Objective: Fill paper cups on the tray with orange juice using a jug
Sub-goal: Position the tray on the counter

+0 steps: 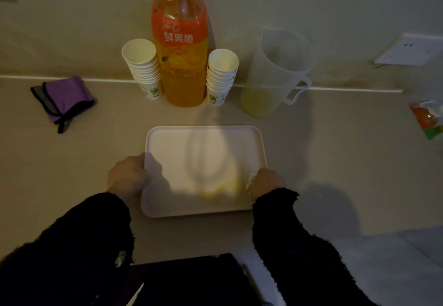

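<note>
A white tray (165,147) lies in front of me with no cups on it; a yellow juice smear (223,189) shows near its front right. My left hand (128,178) grips the tray's left edge. My right hand (266,183) holds a crumpled white tissue (250,179) against the tray's right front part. At the back stand two stacks of paper cups (141,68) (221,75) on either side of a big orange juice bottle (179,49). A translucent jug (275,73) with a little juice at its bottom stands to the right.
A folded purple cloth (63,100) lies at the left of the counter. A tissue pack (429,120) sits at the far right edge. A wall socket (407,50) is on the wall at the right. The counter's front edge runs near my sleeves.
</note>
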### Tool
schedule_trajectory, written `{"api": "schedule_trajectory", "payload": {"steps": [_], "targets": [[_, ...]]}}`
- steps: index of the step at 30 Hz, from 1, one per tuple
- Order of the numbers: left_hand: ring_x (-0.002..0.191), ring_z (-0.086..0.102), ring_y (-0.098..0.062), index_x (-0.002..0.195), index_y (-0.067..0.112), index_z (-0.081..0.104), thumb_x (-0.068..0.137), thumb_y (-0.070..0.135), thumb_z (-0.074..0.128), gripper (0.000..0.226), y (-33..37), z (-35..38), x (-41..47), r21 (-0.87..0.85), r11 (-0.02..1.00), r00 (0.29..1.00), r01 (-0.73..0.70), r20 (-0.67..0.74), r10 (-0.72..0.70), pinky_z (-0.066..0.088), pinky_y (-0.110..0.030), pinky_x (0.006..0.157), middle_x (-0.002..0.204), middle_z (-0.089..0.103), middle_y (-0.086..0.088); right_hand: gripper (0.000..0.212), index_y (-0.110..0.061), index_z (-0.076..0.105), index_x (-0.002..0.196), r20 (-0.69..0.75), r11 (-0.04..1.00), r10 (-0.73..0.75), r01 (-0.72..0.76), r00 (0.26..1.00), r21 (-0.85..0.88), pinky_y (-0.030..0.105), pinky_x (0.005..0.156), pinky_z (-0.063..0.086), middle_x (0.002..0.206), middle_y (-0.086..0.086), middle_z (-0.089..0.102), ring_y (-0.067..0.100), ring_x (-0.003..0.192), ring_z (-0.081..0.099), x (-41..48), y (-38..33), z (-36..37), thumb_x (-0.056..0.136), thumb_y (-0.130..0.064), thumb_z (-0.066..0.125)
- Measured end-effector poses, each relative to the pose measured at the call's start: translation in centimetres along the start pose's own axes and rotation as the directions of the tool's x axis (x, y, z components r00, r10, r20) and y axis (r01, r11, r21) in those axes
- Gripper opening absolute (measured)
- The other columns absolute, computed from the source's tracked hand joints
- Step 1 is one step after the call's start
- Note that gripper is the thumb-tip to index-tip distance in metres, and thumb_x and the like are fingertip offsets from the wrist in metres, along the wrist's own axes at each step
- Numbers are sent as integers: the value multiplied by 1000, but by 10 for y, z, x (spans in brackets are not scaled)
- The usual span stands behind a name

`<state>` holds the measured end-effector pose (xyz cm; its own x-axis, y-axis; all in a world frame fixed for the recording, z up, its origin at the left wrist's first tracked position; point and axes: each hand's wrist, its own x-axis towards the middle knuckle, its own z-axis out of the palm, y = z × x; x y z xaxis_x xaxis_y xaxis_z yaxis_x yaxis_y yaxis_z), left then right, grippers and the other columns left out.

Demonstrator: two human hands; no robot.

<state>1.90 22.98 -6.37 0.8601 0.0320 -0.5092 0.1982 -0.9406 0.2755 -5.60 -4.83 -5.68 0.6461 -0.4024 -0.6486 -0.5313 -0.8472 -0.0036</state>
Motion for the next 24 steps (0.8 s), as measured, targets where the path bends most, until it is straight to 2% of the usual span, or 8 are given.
{"api": "schedule_trajectory", "payload": {"steps": [2, 5, 7, 12, 16, 19, 24], "targets": [[89, 62, -33, 84, 19, 57, 77, 16, 59, 8, -1, 0, 1, -7, 1000, 1000, 1, 19, -1, 49, -32, 75, 93, 65, -13, 20, -6, 56, 78, -11, 999, 3, -3, 1000, 39, 25, 67, 46, 102, 11, 66, 25, 87, 63, -3, -3, 4, 92, -18, 51], [88, 63, -32, 96, 17, 63, 77, 15, 57, 20, -2, 0, 4, -15, 1000, 999, -2, 36, 2, 52, -35, 79, 94, 67, -13, 23, -4, 64, 94, -43, 992, -12, 18, 999, 123, 26, 66, 43, 98, 12, 66, 25, 80, 59, -8, -13, 12, 93, -23, 51], [89, 63, -33, 101, 15, 64, 77, 14, 57, 25, -1, 0, 6, 6, 1000, 1000, 4, 29, -4, 52, -35, 80, 96, 67, -13, 25, -5, 65, 95, -47, 988, -48, 55, 998, 147, 25, 65, 42, 93, 12, 66, 24, 74, 55, -11, -25, 17, 93, -24, 50], [84, 65, -31, 105, 19, 62, 76, 17, 55, 29, -1, -1, 7, 22, 1000, 999, -16, 48, 15, 55, -37, 81, 97, 67, -10, 22, -5, 62, 106, -56, 986, -138, 143, 989, 90, 30, 74, 48, 105, 13, 67, 28, 95, 64, -19, -55, 25, 89, -17, 55], [83, 66, -32, 102, 19, 61, 76, 15, 54, 27, -2, -1, 7, 18, 999, 999, -29, 43, 28, 55, -37, 81, 96, 67, -10, 18, -5, 65, 100, -78, 980, -173, 179, 982, 89, 27, 71, 44, 103, 12, 68, 28, 95, 64, -21, -54, 26, 90, -15, 55], [87, 64, -32, 104, 20, 60, 78, 16, 55, 27, -2, 0, 7, 53, 998, 998, -43, 38, 41, 53, -36, 82, 99, 66, -11, 23, -4, 69, 96, -97, 966, -204, 216, 974, 142, 26, 69, 41, 101, 12, 69, 28, 93, 63, -22, -53, 31, 93, -17, 50], [87, 65, -32, 107, 18, 60, 79, 15, 54, 29, -1, 0, 8, 51, 998, 998, -33, 46, 31, 54, -37, 83, 98, 66, -11, 31, -6, 71, 103, -98, 949, -219, 235, 971, 208, 28, 81, 47, 105, 11, 69, 29, 96, 62, -26, -53, 37, 95, -25, 48]]}}
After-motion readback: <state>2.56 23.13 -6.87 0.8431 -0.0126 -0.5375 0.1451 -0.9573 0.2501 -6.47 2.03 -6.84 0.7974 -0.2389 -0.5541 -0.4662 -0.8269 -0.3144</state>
